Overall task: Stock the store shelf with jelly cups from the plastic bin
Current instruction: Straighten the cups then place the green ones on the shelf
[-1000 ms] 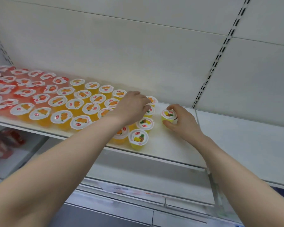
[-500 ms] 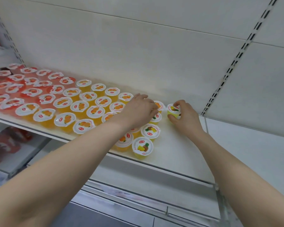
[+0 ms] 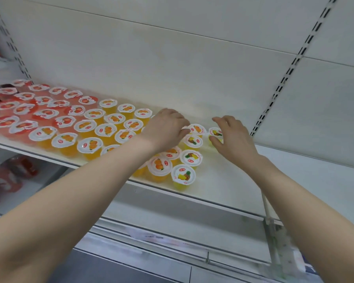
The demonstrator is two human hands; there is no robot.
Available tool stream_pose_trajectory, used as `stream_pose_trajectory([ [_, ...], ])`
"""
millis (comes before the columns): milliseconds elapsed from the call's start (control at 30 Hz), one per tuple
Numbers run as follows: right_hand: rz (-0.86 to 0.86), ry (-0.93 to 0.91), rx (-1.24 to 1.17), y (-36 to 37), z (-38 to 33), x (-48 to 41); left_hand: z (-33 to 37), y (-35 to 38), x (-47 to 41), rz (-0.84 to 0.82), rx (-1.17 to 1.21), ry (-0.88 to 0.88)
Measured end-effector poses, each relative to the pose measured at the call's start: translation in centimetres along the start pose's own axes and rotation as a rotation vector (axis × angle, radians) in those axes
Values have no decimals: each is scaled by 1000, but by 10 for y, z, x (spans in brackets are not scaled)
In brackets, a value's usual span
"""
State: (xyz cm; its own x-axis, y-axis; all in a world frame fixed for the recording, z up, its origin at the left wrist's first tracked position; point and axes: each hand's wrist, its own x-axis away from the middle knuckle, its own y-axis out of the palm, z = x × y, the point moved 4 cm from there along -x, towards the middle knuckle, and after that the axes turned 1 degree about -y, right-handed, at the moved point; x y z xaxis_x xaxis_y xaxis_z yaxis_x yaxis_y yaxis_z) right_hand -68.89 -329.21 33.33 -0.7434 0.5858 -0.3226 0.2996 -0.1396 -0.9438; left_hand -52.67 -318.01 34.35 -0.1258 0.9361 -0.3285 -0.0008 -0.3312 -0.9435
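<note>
The shelf (image 3: pixel 223 180) runs across in front of me, a little above my arms, with the white back panel (image 3: pixel 172 68) behind it. Its left half is filled in rows: red cups (image 3: pixel 45 114) at the far left, then orange cups (image 3: pixel 105 129). Where the rows end there is a short column of pineapple cups (image 3: pixel 183 174), which comes forward to the front edge. To the right of them the shelf board is bare. The plastic bin is not in view.

My left hand (image 3: pixel 166 127) lies palm down over the end of the orange rows. Its fingers are bent and the tips touch the lid rim of the end cup (image 3: pixel 197 129) in the back row. What is under the palm is hidden, so I cannot tell if it holds anything.

My right hand (image 3: pixel 233 137) is just to the right, apart from the left, and it brackets the newest cup (image 3: pixel 215 132). The thumb is against its near side and the forefinger arches beyond it. I cannot tell whether this is a real pinch.

This cup stands upright on the shelf, lid up, just beside the end cup with a small gap. It lies to the left of my right palm, between both hands, and the right one is nearer. It is small, with clear yellow jelly and a white foil lid with a pineapple picture. I think a short push to the left would close the row.
</note>
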Motion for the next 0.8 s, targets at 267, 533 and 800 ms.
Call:
stream_pose_trajectory([
  [267, 50, -178, 147, -30, -85, 7, -56, -51, 78, 87, -117, -42],
  [533, 117, -340, 94, -31, -239, 14, -154, -102, 207, 108, -198, -125],
  [800, 139, -574, -33, 14, -439, 25, -264, -125, 373, 66, -229, -338],
])
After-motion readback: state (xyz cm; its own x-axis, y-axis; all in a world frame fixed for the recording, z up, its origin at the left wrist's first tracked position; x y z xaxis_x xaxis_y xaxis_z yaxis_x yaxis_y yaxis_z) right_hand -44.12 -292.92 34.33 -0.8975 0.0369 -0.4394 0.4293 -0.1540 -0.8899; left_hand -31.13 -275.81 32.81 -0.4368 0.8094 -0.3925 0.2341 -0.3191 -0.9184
